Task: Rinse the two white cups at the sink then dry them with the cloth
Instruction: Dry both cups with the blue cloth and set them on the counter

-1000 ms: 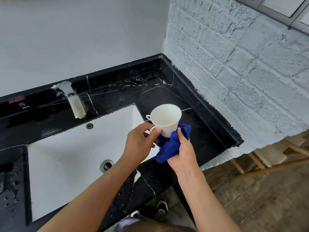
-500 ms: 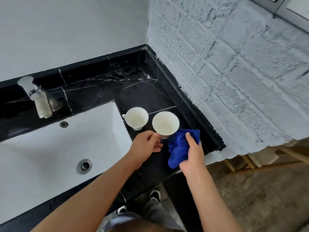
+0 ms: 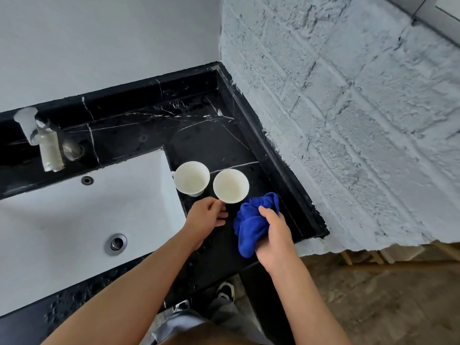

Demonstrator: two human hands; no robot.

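**Two cups on the counter, cloth in hand**

Only one view here, the head camera looking down. The black marble counter (image 3: 211, 135) with white veins wraps around a white sink (image 3: 74, 220), and it's wet with droplets along the near edge. A tap (image 3: 47, 145) stands at the back left, with an overflow hole just below it and one drain (image 3: 117, 242) in the basin. A rough painted brick wall (image 3: 348, 120) closes off the right side, so the cups sit in a pretty tight corner.

Count: two white cups, both upright, side by side right of the sink and nearly touching. The left cup (image 3: 191, 178) stands alone. The right cup (image 3: 231, 186) has the left hand (image 3: 207, 216) at its near side, fingers curled at its base or handle; can't tell whether it's really gripping. The right hand (image 3: 273, 235) is closed around one bunched blue cloth (image 3: 251, 222), just right of that cup. One shoe (image 3: 225, 291) shows below the counter.
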